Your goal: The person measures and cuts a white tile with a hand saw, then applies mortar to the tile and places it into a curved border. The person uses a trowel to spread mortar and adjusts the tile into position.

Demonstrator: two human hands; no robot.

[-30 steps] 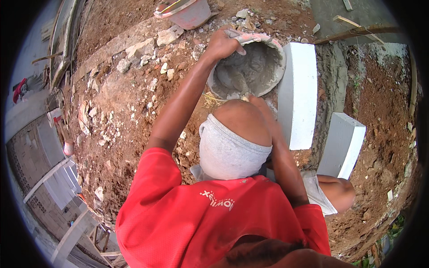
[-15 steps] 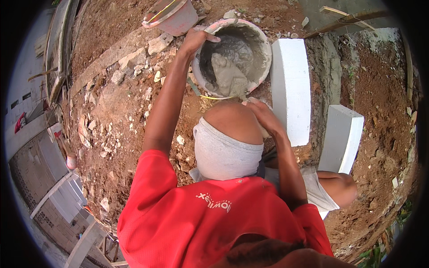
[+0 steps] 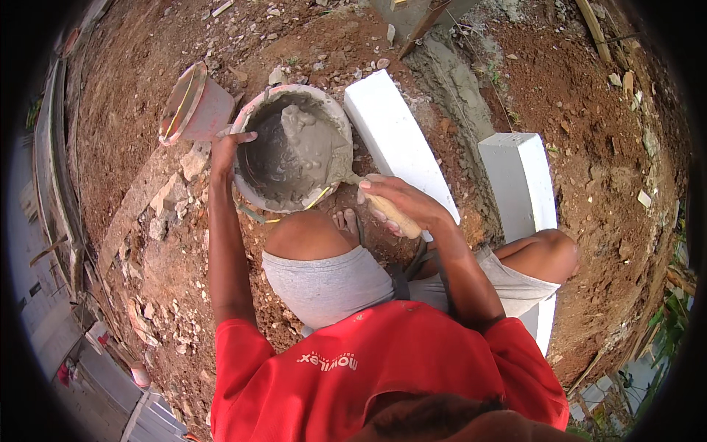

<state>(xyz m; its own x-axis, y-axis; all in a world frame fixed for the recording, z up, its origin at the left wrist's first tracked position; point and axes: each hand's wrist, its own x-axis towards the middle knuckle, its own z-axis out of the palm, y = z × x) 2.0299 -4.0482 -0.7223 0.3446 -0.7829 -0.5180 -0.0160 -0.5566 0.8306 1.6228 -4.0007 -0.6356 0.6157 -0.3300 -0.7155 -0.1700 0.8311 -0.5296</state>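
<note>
My left hand (image 3: 225,150) grips the left rim of a round bucket (image 3: 336,110), its thumb hooked over the edge. Grey wet mortar (image 3: 298,155) fills much of the bucket, heaped toward the far side. In my right hand (image 3: 412,200) is a trowel (image 3: 398,215), held by its pale wooden handle. Its blade end reaches over the bucket's right edge and is coated with mortar, so its outline is hard to make out. The right hand is just right of the bucket, beside a long white block (image 3: 401,136).
A second, tilted bucket (image 3: 210,110) stands left of the first. Another white block (image 3: 519,177) sits on the right, by a mortar strip (image 3: 460,92) with a string along it. Stones (image 3: 169,195) litter the brown soil. My bent knees are close below the bucket.
The view has shifted, so the scene sits further left. My right hand has come out from behind my knee, showing the trowel handle. My left hand stays on the bucket rim.
</note>
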